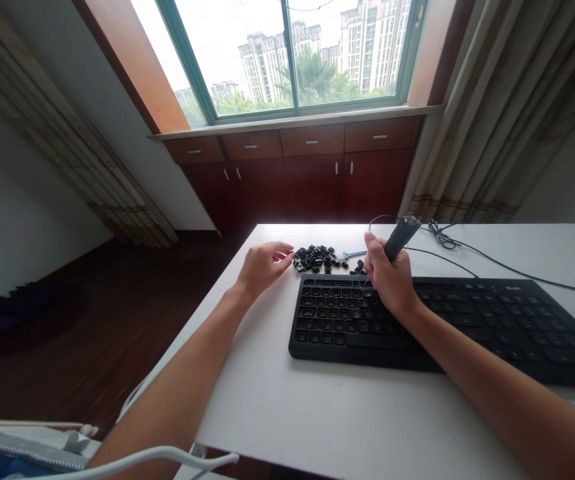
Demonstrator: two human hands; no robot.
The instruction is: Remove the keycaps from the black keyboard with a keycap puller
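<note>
My right hand [390,273] is wrapped round a black keycap puller [401,237]. Its thick handle, with bristle-like tips, sticks up out of the fist. Thin wires show faintly below the fist, over the top rows of a black keyboard [392,341]. On the keyboard's left part the keycaps are off and bare sockets show; farther right they are still on. My left hand [265,267] rests at the left edge of a pile of loose black keycaps [313,257], its fingers slightly bent and apart, with nothing visible in them. Several more keycaps [358,268] lie by my right hand.
A small blue brush [353,255] lies beside the pile. A black cable [517,268] runs across the back of the white table [267,407], bundled in one spot. At the table's front left corner hangs a white cable [167,455]. Dark red cabinets [312,190] stand beyond.
</note>
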